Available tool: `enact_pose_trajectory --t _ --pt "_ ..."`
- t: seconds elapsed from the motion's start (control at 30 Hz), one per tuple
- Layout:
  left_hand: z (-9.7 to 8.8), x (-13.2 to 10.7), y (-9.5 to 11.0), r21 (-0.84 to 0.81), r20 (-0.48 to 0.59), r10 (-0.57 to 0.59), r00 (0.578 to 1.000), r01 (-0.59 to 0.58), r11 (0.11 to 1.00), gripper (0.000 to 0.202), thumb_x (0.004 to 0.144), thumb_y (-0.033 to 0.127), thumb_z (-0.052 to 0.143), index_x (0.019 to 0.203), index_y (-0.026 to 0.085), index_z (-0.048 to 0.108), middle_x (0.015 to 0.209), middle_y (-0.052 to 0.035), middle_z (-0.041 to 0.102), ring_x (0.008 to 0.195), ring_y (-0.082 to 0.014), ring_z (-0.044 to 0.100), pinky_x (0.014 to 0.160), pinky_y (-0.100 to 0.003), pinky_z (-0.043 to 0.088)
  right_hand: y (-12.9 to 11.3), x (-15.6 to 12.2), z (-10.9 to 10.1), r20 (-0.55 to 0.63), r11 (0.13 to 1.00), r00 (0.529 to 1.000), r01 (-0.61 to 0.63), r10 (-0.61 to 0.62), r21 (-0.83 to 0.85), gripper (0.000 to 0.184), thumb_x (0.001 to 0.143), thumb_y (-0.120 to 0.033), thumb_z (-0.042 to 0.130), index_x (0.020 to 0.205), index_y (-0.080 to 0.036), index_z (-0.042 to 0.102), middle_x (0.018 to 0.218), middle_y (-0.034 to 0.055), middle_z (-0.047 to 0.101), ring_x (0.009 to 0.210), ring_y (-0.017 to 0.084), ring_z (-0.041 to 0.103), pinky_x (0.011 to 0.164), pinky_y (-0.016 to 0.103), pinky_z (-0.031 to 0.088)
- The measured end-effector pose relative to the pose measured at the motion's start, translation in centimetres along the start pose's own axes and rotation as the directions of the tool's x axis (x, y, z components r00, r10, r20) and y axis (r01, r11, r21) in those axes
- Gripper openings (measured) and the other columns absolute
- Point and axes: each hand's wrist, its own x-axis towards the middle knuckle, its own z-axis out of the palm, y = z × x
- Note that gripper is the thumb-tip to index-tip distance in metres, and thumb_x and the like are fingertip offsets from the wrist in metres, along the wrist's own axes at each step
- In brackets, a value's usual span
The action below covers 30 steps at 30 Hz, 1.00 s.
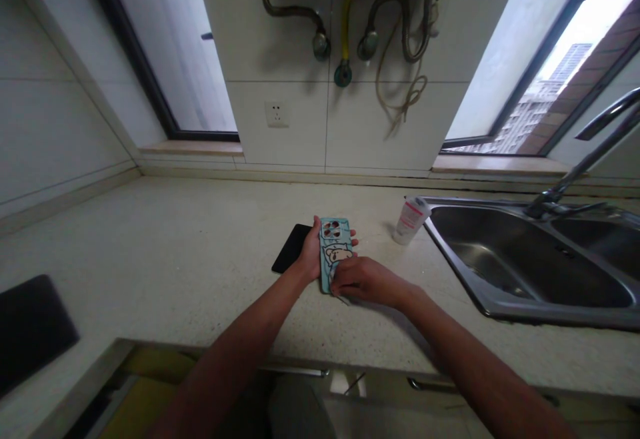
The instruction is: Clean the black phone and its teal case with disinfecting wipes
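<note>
My left hand [312,253] clasps the patterned phone [334,247]; my right hand [364,277] curls over it, whether pinching, I cannot tell.

A pale, finely speckled counter [200,245] carries everything here, running from the wall at the left to the right edge of the view, with a straight front edge. Near its middle a thin black slab [290,249] lies flat and slantwise, its right part hidden. Further right, well apart from the slab, a see-through plastic cup [411,220] with pink print stands just beside the sink, leaning rightward in this view. The steel sink [467,295] is set into the counter, its metal rim against the pale surface, with two bowls. At the far left is a dark patch [35,332] with a rounded corner, cut off by the frame; whether it is an object or an opening cannot be told
</note>
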Motion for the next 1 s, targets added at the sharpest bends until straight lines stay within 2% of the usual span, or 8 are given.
enact_pose_trajectory --t 0.1,0.2,0.4,0.6,0.67,0.8,1.0 --pt "0.0 0.2 0.0 0.0 -0.032 -0.007 0.999 0.007 1.0 0.076 0.096 0.066 0.025 0.104 0.006 0.069 0.095 -0.0192 0.074 0.079 -0.027 0.073 0.073 -0.038 0.058 1.3 0.3 1.2 -0.258 0.981 0.966 -0.028 -0.023 -0.191 0.018 0.095 -0.018 0.058 0.093 -0.016 0.075 0.086 0.009 0.07 0.08 0.018 0.064 0.072 0.028 0.051" --pt "0.1 0.4 -0.1 -0.041 -0.005 -0.024 1.0 0.024 0.999 0.075 0.098 0.064 0.024 0.108 0.005 0.069 0.091 -0.0186 0.074 0.077 -0.0257 0.072 0.072 -0.036 0.057 2.8 0.2 1.4 -0.412 0.958 0.911 -0.127 0.01 -0.258 0.016 0.095 -0.021 0.059 0.098 -0.018 0.075 0.091 0.0095 0.07 0.085 0.019 0.064 0.075 0.03 0.052" --pt "0.9 0.2 -0.2 -0.1 0.004 0.001 1.0 0.0 0.995 0.068 0.099 0.059 0.025 0.118 0.007 0.066 0.095 -0.0173 0.074 0.081 -0.0266 0.072 0.078 -0.041 0.057 4.4 -0.4 0.4 -0.589 0.902 0.795 -0.352 0.148 -0.249 0.014 0.093 -0.019 0.06 0.094 -0.019 0.074 0.09 0.0089 0.068 0.084 0.02 0.063 0.076 0.031 0.052" --pt "1.4 -0.5 -0.7 -0.07 0.056 -0.033 0.998 0.037 0.997 0.068 0.099 0.06 0.026 0.117 0.01 0.067 0.093 -0.0161 0.075 0.081 -0.0261 0.073 0.08 -0.041 0.057 3.7 0.2 0.7 -0.712 0.934 0.692 -0.321 0.117 -0.158 0.021 0.097 -0.023 0.054 0.109 -0.021 0.071 0.098 0.0095 0.07 0.09 0.021 0.065 0.079 0.034 0.054" --pt "1.3 -0.5 -0.9 -0.05 0.078 -0.053 0.996 0.057 0.997 0.066 0.099 0.06 0.028 0.116 0.011 0.067 0.091 -0.0151 0.075 0.081 -0.0256 0.073 0.079 -0.04 0.058 3.5 0.4 0.9 -0.72 0.933 0.687 -0.314 0.099 -0.173 0.025 0.097 -0.023 0.053 0.117 -0.022 0.069 0.101 0.0101 0.071 0.092 0.022 0.065 0.081 0.037 0.054" --pt "1.1 -0.5 -1.4 -0.032 0.099 -0.07 0.993 0.073 0.997 0.061 0.098 0.06 0.033 0.113 0.013 0.069 0.089 -0.0132 0.075 0.078 -0.0245 0.073 0.077 -0.038 0.058 3.3 0.5 0.9 -0.686 0.935 0.723 -0.294 0.08 -0.201 0.033 0.097 -0.025 0.054 0.128 -0.025 0.065 0.1 0.0086 0.074 0.09 0.024 0.064 0.082 0.041 0.053" --pt "1.1 -0.6 -1.8 0.037 0.096 -0.102 0.99 0.099 0.994 0.063 0.096 0.063 0.034 0.108 0.012 0.07 0.083 -0.0133 0.075 0.074 -0.0234 0.073 0.074 -0.036 0.059 3.3 0.5 0.7 -0.677 0.944 0.732 -0.271 0.077 -0.186 0.032 0.097 -0.026 0.056 0.127 -0.026 0.067 0.098 0.0071 0.076 0.089 0.023 0.064 0.08 0.039 0.053"
